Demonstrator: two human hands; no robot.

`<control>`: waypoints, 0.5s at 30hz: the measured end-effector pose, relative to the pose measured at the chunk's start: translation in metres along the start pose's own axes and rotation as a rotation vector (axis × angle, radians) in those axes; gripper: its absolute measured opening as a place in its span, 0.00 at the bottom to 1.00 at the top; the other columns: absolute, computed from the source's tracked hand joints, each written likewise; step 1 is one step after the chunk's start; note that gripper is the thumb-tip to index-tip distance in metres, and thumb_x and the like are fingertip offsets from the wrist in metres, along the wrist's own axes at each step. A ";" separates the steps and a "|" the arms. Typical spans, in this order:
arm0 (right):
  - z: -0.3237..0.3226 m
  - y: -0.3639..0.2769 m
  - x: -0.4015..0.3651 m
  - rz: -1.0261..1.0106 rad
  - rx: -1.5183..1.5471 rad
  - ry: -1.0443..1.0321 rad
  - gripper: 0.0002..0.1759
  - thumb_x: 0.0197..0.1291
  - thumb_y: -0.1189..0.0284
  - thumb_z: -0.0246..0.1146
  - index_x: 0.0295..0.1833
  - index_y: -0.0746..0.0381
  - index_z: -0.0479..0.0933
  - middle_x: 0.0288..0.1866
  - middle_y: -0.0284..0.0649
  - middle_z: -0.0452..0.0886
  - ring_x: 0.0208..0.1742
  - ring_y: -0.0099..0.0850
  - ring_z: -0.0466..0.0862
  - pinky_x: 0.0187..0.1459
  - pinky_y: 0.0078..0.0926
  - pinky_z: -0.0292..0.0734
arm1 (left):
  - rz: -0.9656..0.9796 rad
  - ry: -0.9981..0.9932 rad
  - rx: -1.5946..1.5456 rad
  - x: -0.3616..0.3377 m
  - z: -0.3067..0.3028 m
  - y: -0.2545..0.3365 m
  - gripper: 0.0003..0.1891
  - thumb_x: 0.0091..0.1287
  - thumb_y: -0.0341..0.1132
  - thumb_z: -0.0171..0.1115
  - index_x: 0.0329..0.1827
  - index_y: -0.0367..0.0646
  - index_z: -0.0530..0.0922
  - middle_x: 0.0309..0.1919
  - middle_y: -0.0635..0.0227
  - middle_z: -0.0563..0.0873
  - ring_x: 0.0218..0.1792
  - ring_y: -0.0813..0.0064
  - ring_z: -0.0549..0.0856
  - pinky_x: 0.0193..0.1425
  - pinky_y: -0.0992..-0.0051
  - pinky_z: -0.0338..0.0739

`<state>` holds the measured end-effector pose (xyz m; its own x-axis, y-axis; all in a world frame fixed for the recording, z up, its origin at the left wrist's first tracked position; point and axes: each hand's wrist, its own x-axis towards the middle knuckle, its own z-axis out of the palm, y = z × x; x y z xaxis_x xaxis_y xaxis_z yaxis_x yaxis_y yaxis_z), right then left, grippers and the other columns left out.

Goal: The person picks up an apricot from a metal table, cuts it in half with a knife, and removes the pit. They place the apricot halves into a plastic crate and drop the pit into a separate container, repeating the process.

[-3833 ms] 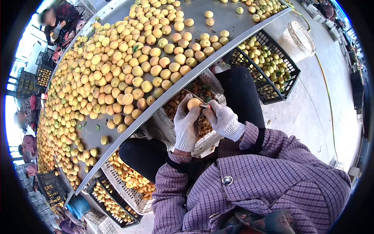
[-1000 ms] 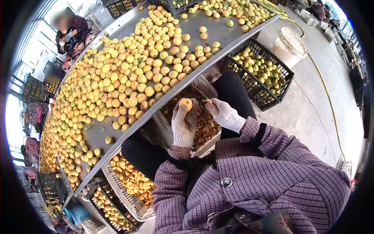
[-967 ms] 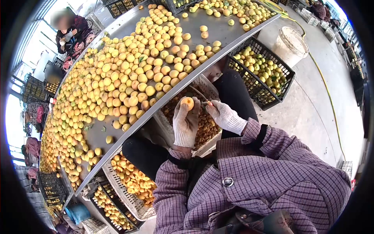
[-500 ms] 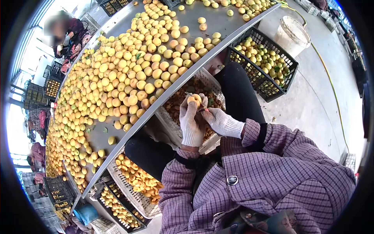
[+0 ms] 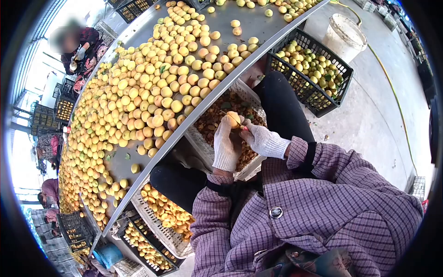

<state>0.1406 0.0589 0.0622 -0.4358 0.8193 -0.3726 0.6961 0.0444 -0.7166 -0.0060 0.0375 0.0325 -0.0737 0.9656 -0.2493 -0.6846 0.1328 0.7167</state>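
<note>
My left hand point(image 5: 227, 147), in a white knitted glove, is closed around a yellow-orange apricot point(image 5: 233, 119). Against the fruit's right side, my gloved right hand point(image 5: 266, 141) pinches a small red-handled knife point(image 5: 243, 128). Most of the knife is hidden by the fingers and the fruit. Both hands are held over a pale plastic crate point(image 5: 199, 147) of brown pits and scraps point(image 5: 210, 121), between my knees. Many whole apricots point(image 5: 138, 90) are spread across the metal table point(image 5: 125, 161) in front of me.
A white crate point(image 5: 177, 249) of apricot halves stands at lower left, beside a black crate point(image 5: 162, 270) of fruit. To the right are a black crate point(image 5: 323, 111) of greenish fruit, a white bucket point(image 5: 344, 39) and a yellow hose point(image 5: 392, 87). Across the table sits another person point(image 5: 85, 48).
The apricot has turned slightly in my left hand and moved a little right, with the right hand's fingers still against it. The whole view has shifted slightly.
</note>
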 end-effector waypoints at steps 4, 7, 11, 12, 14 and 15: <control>-0.009 0.004 0.007 -0.039 0.029 -0.055 0.25 0.76 0.54 0.53 0.60 0.66 0.74 0.40 0.54 0.85 0.41 0.49 0.88 0.41 0.42 0.82 | -0.054 -0.028 0.111 0.003 -0.007 0.009 0.13 0.80 0.36 0.52 0.59 0.37 0.76 0.41 0.65 0.82 0.40 0.82 0.79 0.44 0.81 0.74; -0.019 -0.003 0.000 -0.038 0.000 -0.100 0.22 0.76 0.55 0.53 0.55 0.64 0.77 0.39 0.52 0.85 0.41 0.46 0.88 0.42 0.40 0.81 | -0.039 -0.023 0.061 0.001 0.005 0.015 0.20 0.79 0.47 0.54 0.60 0.39 0.75 0.42 0.65 0.82 0.42 0.76 0.80 0.49 0.75 0.75; -0.013 -0.002 -0.006 0.022 -0.081 -0.056 0.21 0.75 0.56 0.54 0.55 0.63 0.77 0.41 0.51 0.85 0.44 0.48 0.87 0.43 0.41 0.81 | -0.161 -0.148 -0.260 0.008 -0.001 0.005 0.28 0.77 0.57 0.53 0.63 0.40 0.72 0.42 0.64 0.83 0.45 0.67 0.81 0.57 0.65 0.74; -0.009 0.000 -0.001 0.045 -0.123 -0.034 0.20 0.75 0.56 0.54 0.55 0.62 0.77 0.41 0.51 0.85 0.46 0.48 0.87 0.44 0.41 0.81 | -0.187 -0.125 -0.223 0.010 -0.006 0.004 0.29 0.77 0.59 0.52 0.62 0.39 0.73 0.43 0.64 0.83 0.47 0.68 0.81 0.58 0.65 0.73; -0.008 0.005 0.005 -0.004 -0.063 -0.041 0.21 0.75 0.56 0.54 0.54 0.63 0.77 0.42 0.51 0.85 0.46 0.48 0.87 0.45 0.41 0.81 | -0.147 -0.069 -0.117 0.007 -0.005 0.006 0.29 0.77 0.59 0.52 0.62 0.39 0.74 0.45 0.64 0.84 0.47 0.69 0.82 0.56 0.66 0.74; -0.011 0.007 0.007 -0.049 -0.014 -0.059 0.21 0.74 0.56 0.54 0.54 0.63 0.78 0.42 0.52 0.85 0.47 0.48 0.87 0.45 0.41 0.81 | -0.107 -0.007 -0.025 0.005 -0.001 0.007 0.29 0.77 0.59 0.53 0.62 0.39 0.74 0.46 0.63 0.84 0.46 0.69 0.82 0.55 0.67 0.74</control>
<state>0.1486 0.0713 0.0604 -0.5023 0.7808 -0.3715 0.6805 0.0919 -0.7270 -0.0118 0.0434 0.0352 0.0058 0.9479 -0.3185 -0.7059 0.2295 0.6701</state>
